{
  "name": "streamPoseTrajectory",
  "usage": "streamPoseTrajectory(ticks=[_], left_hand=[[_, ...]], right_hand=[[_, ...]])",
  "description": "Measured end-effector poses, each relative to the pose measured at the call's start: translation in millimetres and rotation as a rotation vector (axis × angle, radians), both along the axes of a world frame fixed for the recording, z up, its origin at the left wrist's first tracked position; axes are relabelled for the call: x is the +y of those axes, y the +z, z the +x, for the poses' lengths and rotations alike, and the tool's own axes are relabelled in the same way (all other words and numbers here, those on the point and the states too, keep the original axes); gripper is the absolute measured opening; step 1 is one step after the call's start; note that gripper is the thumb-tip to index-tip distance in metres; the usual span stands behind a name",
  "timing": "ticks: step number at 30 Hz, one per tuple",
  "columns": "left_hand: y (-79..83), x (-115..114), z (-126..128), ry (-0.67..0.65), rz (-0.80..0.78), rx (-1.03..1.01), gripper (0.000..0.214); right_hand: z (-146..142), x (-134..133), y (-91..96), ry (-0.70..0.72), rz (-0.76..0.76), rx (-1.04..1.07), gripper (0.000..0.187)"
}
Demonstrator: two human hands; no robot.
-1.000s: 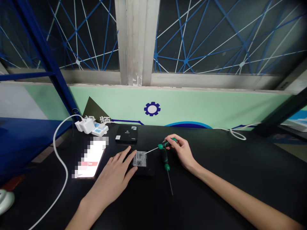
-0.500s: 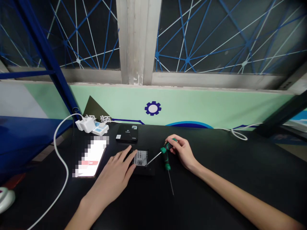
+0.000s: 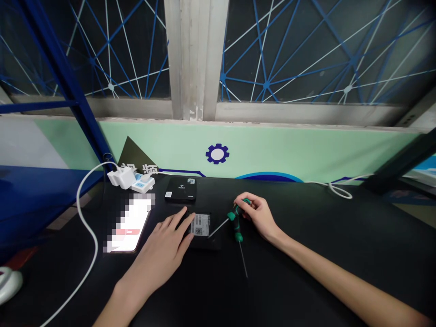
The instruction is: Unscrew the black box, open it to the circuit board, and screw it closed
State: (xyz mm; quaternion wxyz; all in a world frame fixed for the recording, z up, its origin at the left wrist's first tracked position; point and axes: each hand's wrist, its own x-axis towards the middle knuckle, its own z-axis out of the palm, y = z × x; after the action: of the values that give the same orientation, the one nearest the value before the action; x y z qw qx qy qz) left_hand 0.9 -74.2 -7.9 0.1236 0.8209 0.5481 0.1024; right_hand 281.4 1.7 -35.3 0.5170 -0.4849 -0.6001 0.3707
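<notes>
A small black box (image 3: 208, 240) with a white label (image 3: 200, 225) lies on the black table (image 3: 306, 254). My left hand (image 3: 162, 247) lies flat on the box's left side, fingers stretched out. My right hand (image 3: 258, 213) pinches the green handle of a screwdriver (image 3: 229, 217), whose tip rests at the box's right edge beside the label. A second green-handled screwdriver (image 3: 240, 246) lies on the table just right of the box, under the held one.
A lit phone (image 3: 127, 223) lies left of my left hand. Behind it sit a white charger (image 3: 120, 177) with a white cable (image 3: 85, 222) and a white power strip (image 3: 143, 182). Another black box (image 3: 180, 189) lies further back. A white cable (image 3: 337, 188) curls at the back right.
My right hand has swung the screwdriver's tip down and right, from over the label to the box's right edge. My left hand has stayed on the box.
</notes>
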Motion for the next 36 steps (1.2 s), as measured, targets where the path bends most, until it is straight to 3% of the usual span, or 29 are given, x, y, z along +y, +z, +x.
streamPoseTrajectory(ticks=[7,13,22,28,36], left_hand=[[-0.1,-1.5,0.4,0.053,0.009,-0.035,0.064],[-4.0,-1.5,0.9,0.150,-0.032,-0.013,0.077],[-12.7,7.3,-2.2,0.151,0.159,0.064,0.050],[-6.6,11.2,-5.0,0.222,0.286,0.124,0.044],[0.7,7.7,0.1,0.241,0.149,0.040,0.048]], right_hand=[[-1.2,0.6,-2.3,-0.101,-0.003,0.077,0.041],[-1.5,0.4,-1.8,-0.070,0.027,0.080,0.039],[-1.8,-0.8,-0.3,-0.040,0.040,0.110,0.039],[-1.7,-1.2,-0.5,-0.020,0.033,0.133,0.037],[-2.5,-1.7,1.6,-0.004,0.026,0.149,0.036]])
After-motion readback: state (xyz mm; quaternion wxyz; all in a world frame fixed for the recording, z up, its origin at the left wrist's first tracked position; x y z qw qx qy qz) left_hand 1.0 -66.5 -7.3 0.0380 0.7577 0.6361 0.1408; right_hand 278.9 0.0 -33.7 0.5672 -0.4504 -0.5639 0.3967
